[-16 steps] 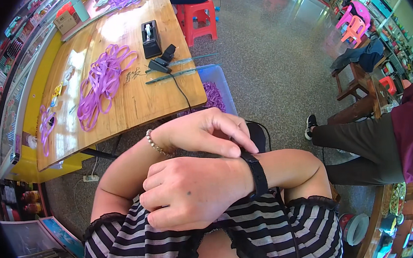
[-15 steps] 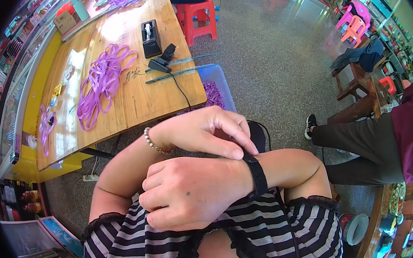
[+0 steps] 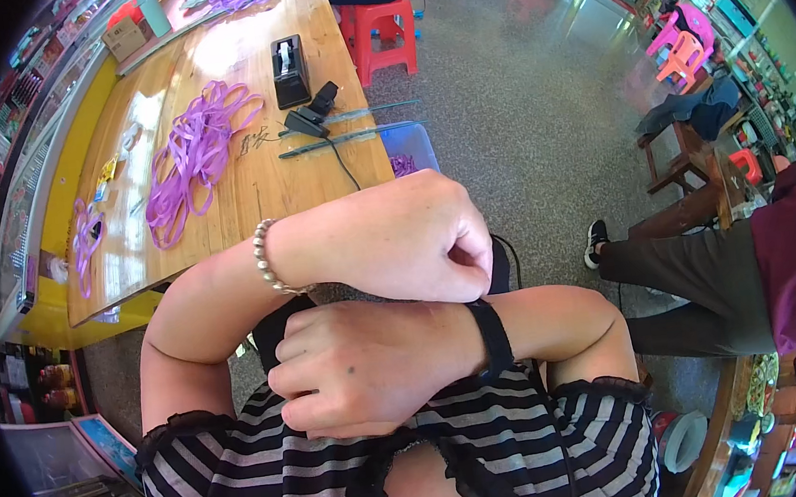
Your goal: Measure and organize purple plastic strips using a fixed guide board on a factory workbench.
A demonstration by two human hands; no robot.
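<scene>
Across my chest, my right forearm carries a black wristband point(image 3: 493, 338). My left hand point(image 3: 407, 243) is bent over the upper edge of that band, its fingers curled and pressed in at it. Most of these fingertips are hidden behind the hand. A beaded bracelet point(image 3: 268, 259) circles my left wrist. Below, my right hand point(image 3: 357, 372) is held palm down in a loose fist, with nothing visible in it.
On the wooden table point(image 3: 251, 215) lie a heap of purple ribbon point(image 3: 193, 158), a black tape dispenser point(image 3: 289, 72) and a black clip-like device point(image 3: 311, 113) with a cable. A blue bin point(image 3: 416, 141) stands beside it. A person in dark trousers point(image 3: 687, 268) is at the right.
My left hand has turned over and lifted a little, its fingers now curled out of sight rather than pinching visibly at the band. My right hand has hardly moved.
</scene>
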